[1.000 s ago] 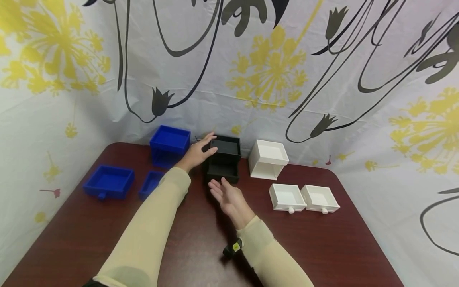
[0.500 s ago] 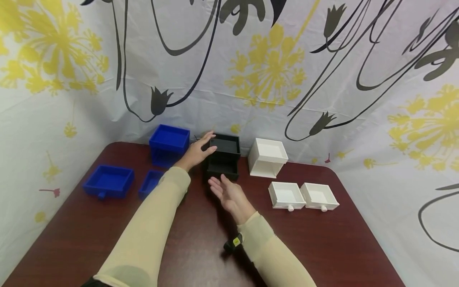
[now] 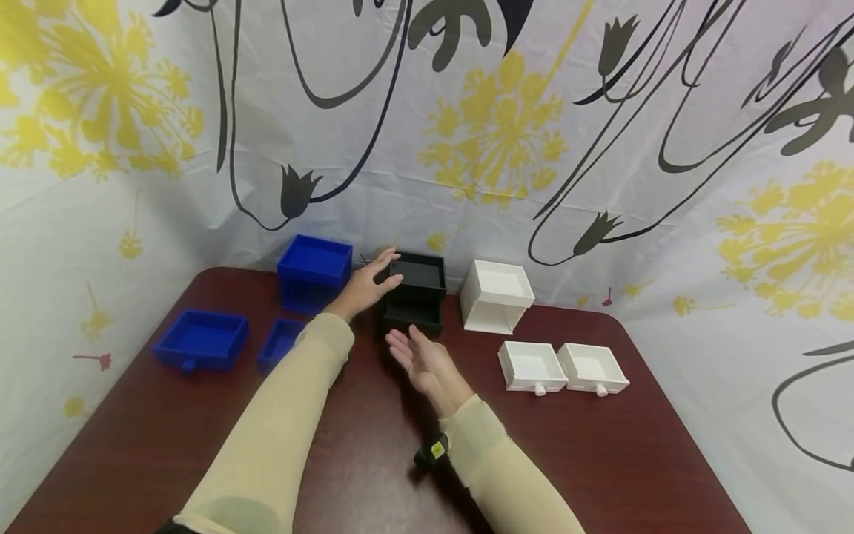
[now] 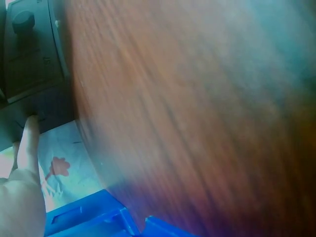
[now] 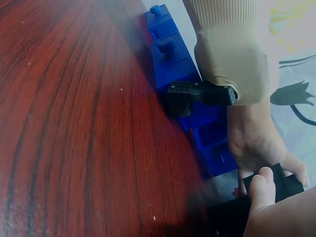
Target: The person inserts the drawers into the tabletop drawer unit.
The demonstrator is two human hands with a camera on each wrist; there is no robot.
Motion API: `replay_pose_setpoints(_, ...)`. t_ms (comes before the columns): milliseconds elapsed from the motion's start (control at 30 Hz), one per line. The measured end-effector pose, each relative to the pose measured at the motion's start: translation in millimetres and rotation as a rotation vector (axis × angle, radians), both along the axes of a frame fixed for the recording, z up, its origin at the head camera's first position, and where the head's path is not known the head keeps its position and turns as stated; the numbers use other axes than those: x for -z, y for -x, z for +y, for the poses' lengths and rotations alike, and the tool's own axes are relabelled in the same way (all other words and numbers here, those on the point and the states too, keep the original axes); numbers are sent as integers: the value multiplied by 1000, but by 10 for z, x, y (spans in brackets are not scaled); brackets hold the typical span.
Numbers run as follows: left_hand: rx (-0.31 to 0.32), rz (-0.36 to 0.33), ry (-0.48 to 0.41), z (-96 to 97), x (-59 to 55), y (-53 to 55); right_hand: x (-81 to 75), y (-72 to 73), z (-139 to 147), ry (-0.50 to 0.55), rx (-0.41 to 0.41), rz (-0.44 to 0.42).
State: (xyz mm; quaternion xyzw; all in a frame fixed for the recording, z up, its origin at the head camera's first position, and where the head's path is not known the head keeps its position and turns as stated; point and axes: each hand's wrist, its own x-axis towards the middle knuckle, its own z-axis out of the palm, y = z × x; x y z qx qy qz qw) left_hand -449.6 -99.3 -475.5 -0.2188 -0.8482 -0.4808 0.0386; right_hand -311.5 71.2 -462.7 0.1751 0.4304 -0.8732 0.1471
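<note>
A small black drawer cabinet (image 3: 417,274) stands at the back middle of the table, with a black drawer (image 3: 412,315) sticking out at its lower front. In the left wrist view a round knob (image 4: 23,22) shows on a black drawer front. My left hand (image 3: 365,288) lies along the cabinet's left side, and one fingertip touches that side in the left wrist view. My right hand (image 3: 430,367) is palm up just in front of the drawer, fingers extended. Whether it touches the drawer I cannot tell. Neither hand grips anything.
Left of the black cabinet is a blue cabinet (image 3: 315,271), with blue drawers (image 3: 202,337) in front, one partly behind my left sleeve. To the right stands a white cabinet (image 3: 497,295) with two white drawers (image 3: 534,363) before it. A patterned cloth (image 3: 427,148) hangs behind.
Both hands stay in almost the same place beside the black cabinet. Only a slight shift of the head view shows.
</note>
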Motion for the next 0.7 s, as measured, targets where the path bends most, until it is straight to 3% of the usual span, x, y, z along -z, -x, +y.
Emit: replay_pose_setpoints(700,6,-11,-10,-8,-11,-4,0,80,-52,-54,10,15)
